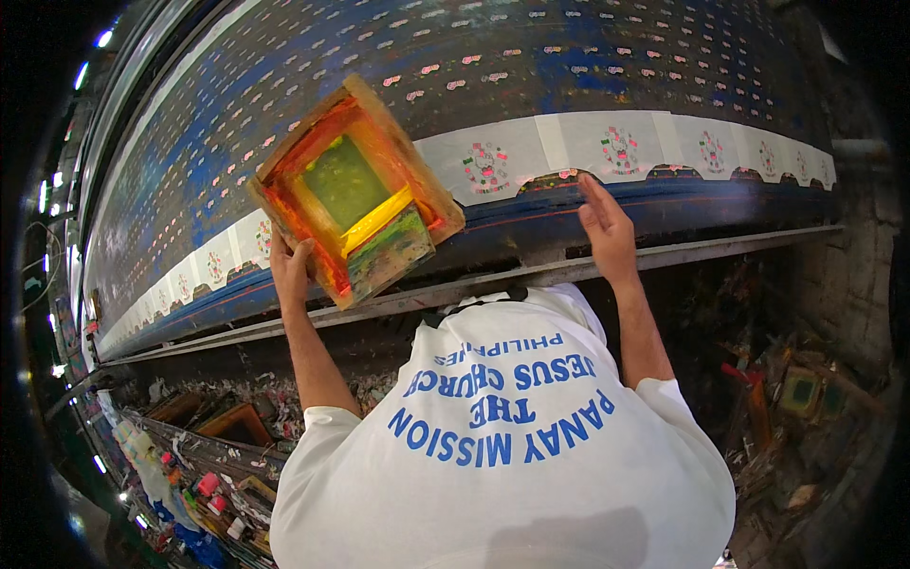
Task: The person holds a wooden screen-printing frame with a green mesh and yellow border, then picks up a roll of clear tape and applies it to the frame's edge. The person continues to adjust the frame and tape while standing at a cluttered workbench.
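Note:
My left hand (290,269) grips the lower left side of a wooden screen-printing frame (431,185), which is tilted above the long table's near edge. Orange and red ink coats the frame's inner walls, and its mesh (343,182) looks olive green. A flat, paint-smeared squeegee (393,256) rests inside against the near side, with bright yellow ink along its edge. My right hand (607,226) is open, fingers stretched out, close to the near edge of the row of white pieces. The nearest printed white piece (620,142) carries a pink, green and red round design.
A long, ink-stained dark table (531,71) curves across the far side, dotted with small marks. More white printed pieces (488,156) line its near edge. A metal rail (730,245) runs along the front. Below lie scraps, old frames (801,391) and pink containers (209,484).

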Motion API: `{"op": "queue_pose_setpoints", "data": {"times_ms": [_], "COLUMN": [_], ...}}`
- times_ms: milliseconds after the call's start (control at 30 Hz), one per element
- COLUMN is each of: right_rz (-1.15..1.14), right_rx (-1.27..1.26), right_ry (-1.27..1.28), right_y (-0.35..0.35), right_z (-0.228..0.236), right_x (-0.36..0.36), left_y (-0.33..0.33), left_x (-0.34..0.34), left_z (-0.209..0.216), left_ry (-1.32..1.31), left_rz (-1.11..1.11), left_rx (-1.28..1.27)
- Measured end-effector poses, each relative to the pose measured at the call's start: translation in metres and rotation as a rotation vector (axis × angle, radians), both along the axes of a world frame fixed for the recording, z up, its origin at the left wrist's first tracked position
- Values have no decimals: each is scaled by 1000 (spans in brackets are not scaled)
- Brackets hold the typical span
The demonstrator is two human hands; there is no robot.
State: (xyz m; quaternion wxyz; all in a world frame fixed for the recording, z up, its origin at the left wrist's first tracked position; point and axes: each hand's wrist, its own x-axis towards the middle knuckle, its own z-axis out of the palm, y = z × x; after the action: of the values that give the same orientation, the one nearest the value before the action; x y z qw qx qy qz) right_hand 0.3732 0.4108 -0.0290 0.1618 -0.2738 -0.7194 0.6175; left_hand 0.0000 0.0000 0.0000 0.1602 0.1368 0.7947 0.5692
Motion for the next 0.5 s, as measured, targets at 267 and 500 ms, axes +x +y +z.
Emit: {"op": "queue_pose_setpoints", "data": {"times_ms": [267, 500], "right_rz": [110, -71], "right_rx": [1062, 680], "right_ry": [-757, -408], "right_y": [-43, -17], "right_z": [-7, 59], "right_x": [25, 25], "left_y": [94, 162], "left_x": [38, 80], "left_z": [-9, -33], "left_ry": [-77, 64], "left_rz": [-272, -358], "left_rx": [-184, -209]}}
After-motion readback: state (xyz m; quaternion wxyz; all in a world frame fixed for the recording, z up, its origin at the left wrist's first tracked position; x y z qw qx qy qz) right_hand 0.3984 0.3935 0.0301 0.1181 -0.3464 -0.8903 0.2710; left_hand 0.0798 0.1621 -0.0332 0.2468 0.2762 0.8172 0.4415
